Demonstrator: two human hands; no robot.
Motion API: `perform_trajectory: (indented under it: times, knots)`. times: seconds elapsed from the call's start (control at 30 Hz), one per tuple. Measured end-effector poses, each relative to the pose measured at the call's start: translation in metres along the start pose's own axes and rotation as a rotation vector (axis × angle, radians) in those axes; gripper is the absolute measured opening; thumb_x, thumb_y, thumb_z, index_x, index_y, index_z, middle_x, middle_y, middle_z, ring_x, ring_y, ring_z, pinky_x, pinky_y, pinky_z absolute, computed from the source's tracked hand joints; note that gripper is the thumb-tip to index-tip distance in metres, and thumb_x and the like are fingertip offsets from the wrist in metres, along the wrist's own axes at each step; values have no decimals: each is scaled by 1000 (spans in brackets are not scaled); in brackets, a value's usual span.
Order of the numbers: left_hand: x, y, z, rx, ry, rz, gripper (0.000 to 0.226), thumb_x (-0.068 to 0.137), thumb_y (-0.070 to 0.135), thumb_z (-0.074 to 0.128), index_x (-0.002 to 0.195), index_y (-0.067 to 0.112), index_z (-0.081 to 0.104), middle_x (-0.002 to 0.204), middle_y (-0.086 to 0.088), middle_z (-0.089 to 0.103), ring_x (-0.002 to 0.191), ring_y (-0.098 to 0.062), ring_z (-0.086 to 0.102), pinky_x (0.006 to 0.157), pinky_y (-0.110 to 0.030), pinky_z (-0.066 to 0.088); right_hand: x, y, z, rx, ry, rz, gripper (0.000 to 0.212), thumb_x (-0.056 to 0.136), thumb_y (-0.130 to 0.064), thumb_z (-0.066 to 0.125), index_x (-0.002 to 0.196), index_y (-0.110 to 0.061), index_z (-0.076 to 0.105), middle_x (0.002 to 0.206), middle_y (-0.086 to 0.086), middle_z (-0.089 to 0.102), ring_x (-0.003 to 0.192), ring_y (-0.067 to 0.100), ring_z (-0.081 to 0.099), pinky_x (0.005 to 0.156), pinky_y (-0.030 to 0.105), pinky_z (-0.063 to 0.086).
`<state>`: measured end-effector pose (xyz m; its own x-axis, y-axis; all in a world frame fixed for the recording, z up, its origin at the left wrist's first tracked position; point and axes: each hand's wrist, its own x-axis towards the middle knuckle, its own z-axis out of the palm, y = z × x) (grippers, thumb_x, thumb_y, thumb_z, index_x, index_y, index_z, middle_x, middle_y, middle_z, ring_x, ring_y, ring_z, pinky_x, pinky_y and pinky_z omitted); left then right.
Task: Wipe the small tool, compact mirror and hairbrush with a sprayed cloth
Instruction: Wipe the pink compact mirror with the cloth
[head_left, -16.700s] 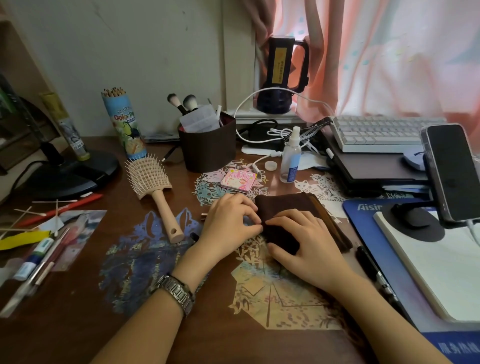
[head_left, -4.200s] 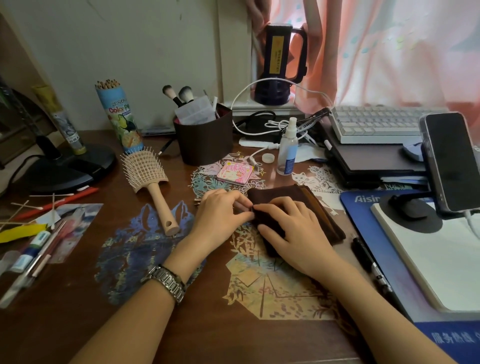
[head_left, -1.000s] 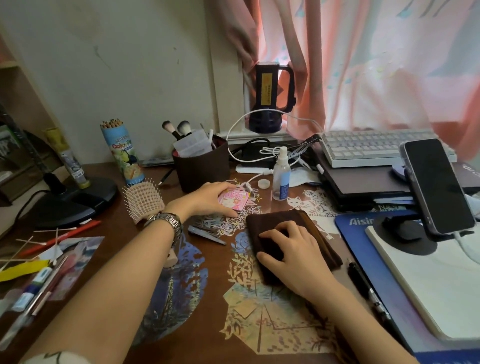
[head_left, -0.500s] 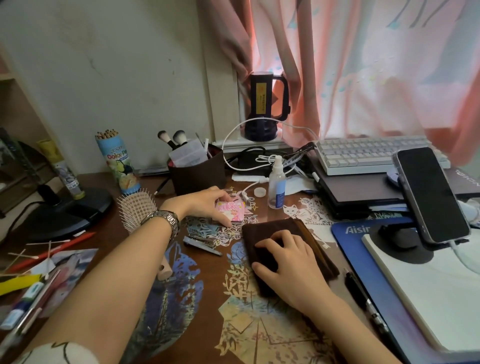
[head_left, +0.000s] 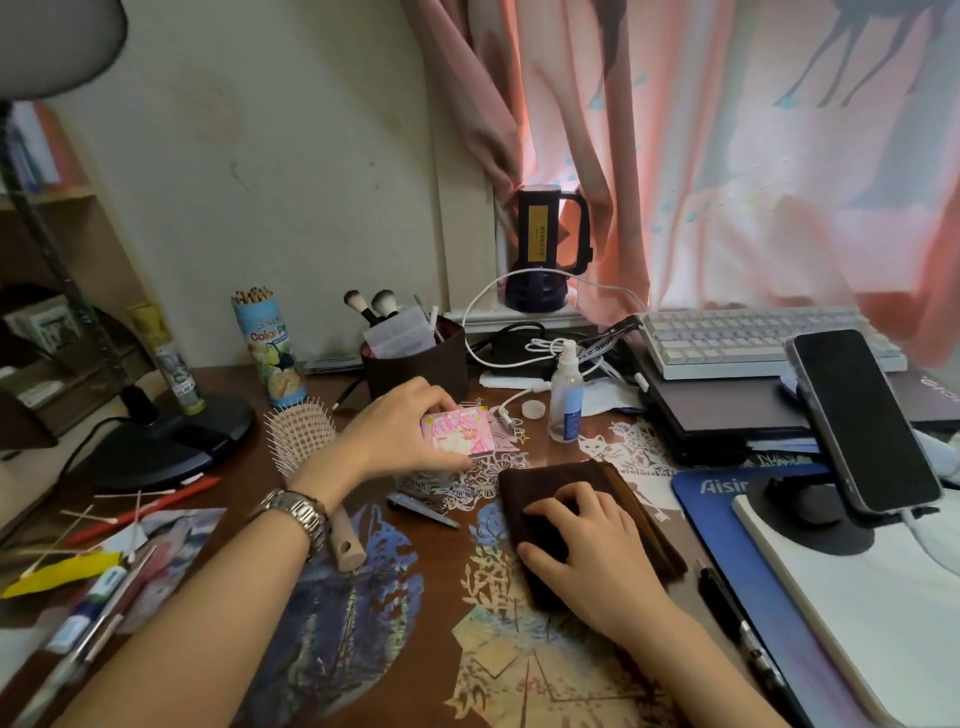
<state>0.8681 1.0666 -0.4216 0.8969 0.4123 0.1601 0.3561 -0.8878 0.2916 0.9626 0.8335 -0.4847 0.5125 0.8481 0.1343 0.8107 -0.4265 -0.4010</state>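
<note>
My left hand (head_left: 397, 434) grips the pink square compact mirror (head_left: 460, 436) by its left edge, lifted slightly off the desk. My right hand (head_left: 587, 545) lies flat on the folded dark brown cloth (head_left: 618, 493), fingers spread. The small metal tool (head_left: 421, 509) lies on the desk between my hands. The beige hairbrush (head_left: 298, 436) lies bristles up behind my left wrist; my arm covers most of its handle, and only the handle's end (head_left: 347, 545) shows. A clear spray bottle (head_left: 565, 400) with its cap off stands beyond the cloth.
A brown cup (head_left: 421, 366) of makeup brushes and a tube of coloured pencils (head_left: 270, 353) stand at the back. A lamp base (head_left: 166, 441) sits left, with pens and cotton swabs (head_left: 98, 525). A keyboard (head_left: 753, 338), phone on a stand (head_left: 862, 421) and notebook (head_left: 857, 597) fill the right.
My left hand left the cloth, reached back to the compact mirror and has closed on it, lifting it toward me. The small tool now lies bare on the desk. My right hand stays on the cloth.
</note>
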Motion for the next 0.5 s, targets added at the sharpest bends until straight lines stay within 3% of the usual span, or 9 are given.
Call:
perform_trajectory:
  times: [0.2,0.37,0.5]
  knots:
    - [-69,10,-8,28,23,-30,77,53,76,63,119,37,49,109,17,43,101,-3,43,83,-29,43,-1,-3,0,-12,16,-9,46,88,-59,43,130,-41,44,128,-11,36,124,13,32,109,32,25]
    - [-112,25,16,-15,2,-73,69,57,73,68,115,41,47,108,22,39,100,3,35,85,-26,34,-2,-3,-1,-14,3,1,45,88,-58,45,130,-40,45,130,-8,37,125,14,32,109,34,25]
    - [-125,37,36,-45,0,-38,71,57,76,63,116,39,48,106,23,39,108,2,37,98,-27,30,-3,-3,-2,-28,-15,-15,46,89,-57,45,131,-39,45,130,-7,38,126,16,32,109,33,25]
